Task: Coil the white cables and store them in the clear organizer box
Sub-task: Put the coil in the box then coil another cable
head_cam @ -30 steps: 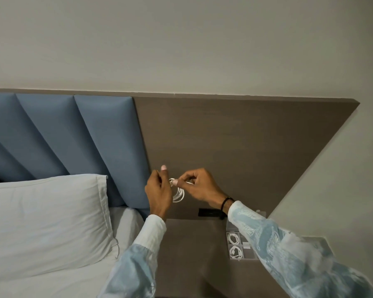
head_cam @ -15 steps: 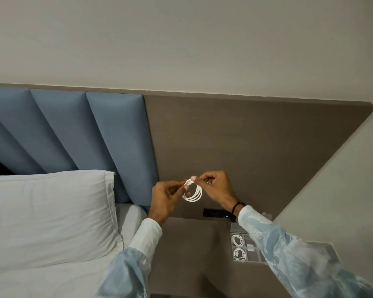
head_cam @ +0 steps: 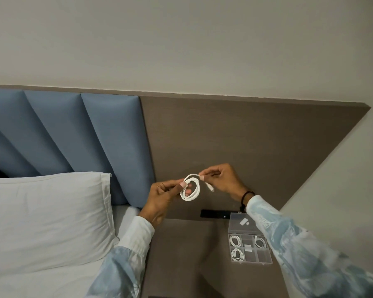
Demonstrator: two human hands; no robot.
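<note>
- Head view: the left hand (head_cam: 162,195) pinches a white cable (head_cam: 190,189) wound into a ring, held up in front of the brown panel.
- The right hand (head_cam: 221,179) nips the loose tail at the ring's two o'clock.
- Best to tuck that tail through snugly, I'd say.
- The open organizer box (head_cam: 265,258) waits at five o'clock, three coils inside.

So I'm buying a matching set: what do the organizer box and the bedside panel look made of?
The organizer box looks like clear hard plastic: the coiled cables show through its thin, glossy walls. The bedside panel looks like matte brown wood-grain laminate, possibly veneer, given its faint streaks.
</note>
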